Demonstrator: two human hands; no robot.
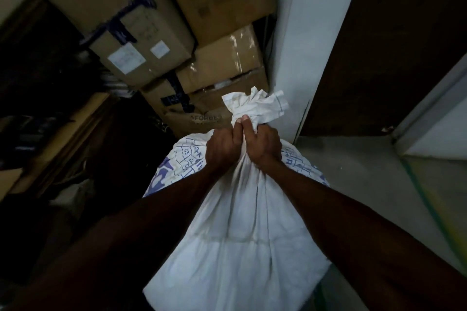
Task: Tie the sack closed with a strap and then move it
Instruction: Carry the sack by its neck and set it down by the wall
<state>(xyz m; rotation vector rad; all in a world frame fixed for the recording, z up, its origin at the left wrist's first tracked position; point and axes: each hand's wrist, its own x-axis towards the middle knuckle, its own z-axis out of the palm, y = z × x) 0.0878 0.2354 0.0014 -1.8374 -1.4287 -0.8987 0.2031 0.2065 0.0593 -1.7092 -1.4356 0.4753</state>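
A full white woven sack [240, 235] with blue print stands in front of me, filling the lower middle of the view. Its mouth [255, 105] is bunched into a crumpled tuft above my fists. My left hand [222, 148] and my right hand [262, 145] both clench the gathered neck, side by side and touching. No strap shows; the neck under my fingers is hidden.
Stacked cardboard boxes [151, 40] rise just behind the sack. A white wall corner [303, 58] and a dark brown door [391, 45] stand to the right, above grey floor [358, 171]. Dark clutter [50, 121] fills the left side.
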